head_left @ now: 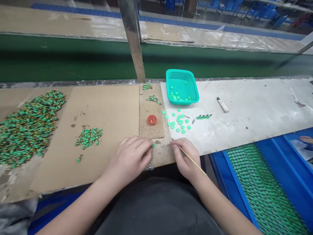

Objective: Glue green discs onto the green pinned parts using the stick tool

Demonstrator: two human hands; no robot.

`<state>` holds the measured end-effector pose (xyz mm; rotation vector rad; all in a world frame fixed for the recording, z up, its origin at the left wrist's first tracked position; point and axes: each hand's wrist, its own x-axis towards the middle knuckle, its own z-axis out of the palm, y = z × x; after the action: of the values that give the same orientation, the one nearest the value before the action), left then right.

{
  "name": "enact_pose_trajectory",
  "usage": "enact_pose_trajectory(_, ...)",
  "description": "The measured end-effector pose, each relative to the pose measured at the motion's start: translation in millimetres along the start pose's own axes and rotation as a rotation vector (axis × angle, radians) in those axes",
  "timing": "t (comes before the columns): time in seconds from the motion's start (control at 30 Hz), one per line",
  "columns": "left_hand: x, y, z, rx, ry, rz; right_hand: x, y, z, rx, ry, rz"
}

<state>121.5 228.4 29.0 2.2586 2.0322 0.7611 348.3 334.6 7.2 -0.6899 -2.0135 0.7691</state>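
Note:
My left hand (134, 153) is closed, pinching a small green disc (154, 145) at its fingertips above the table's front edge. Just right of it, my right hand (186, 156) is closed on a thin wooden stick (193, 160), whose tip points toward the disc without touching it. Beyond the hands stands a small red cup (152, 119) on a brown board (153, 132). Loose green discs (180, 122) are scattered on the white surface to the right, in front of a teal basket (168, 86) with more discs inside.
Small green-and-gold pieces form a large heap (26, 127) at the far left and a smaller pile (88, 137). A white tube (222, 105) and a short row of pieces (204, 117) lie right. Blue trays (237, 176) hold rows of green pieces. A metal post (134, 42) rises behind.

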Motion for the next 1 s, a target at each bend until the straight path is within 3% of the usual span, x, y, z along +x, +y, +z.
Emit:
enact_pose_trajectory(0.17,5,10,10.5,-0.073,0.030,-0.165,2,0,-2,0.028,0.011,-0.046)
enact_pose_trajectory(0.37,9,17,6.8,-0.146,-0.053,-0.127,-5,5,-6,0.033,-0.002,-0.076)
enact_pose_trajectory(0.47,-6,16,1.9,-0.157,-0.019,-0.156,-11,10,-6,0.029,-0.006,-0.057)
enact_pose_trajectory(0.57,-43,-2,-15.3,-0.091,0.107,-0.311,-16,13,-8,0.000,-0.027,-0.018)
enact_pose_trajectory(0.7,-103,-50,-66.2,0.081,0.301,-0.631,-22,17,-10,-0.029,-0.022,-0.020)
enact_pose_trajectory(0.8,-130,-72,-97.0,0.100,0.248,-0.712,-24,22,-8,-0.033,-0.039,-0.035)
enact_pose_trajectory(0.87,-136,-75,-99.6,0.088,0.189,-0.721,-25,24,-8,-0.043,-0.072,-0.063)
enact_pose_trajectory(1.0,-131,-75,-74.4,0.103,0.164,-0.735,-25,22,-7,-0.072,-0.066,-0.037)
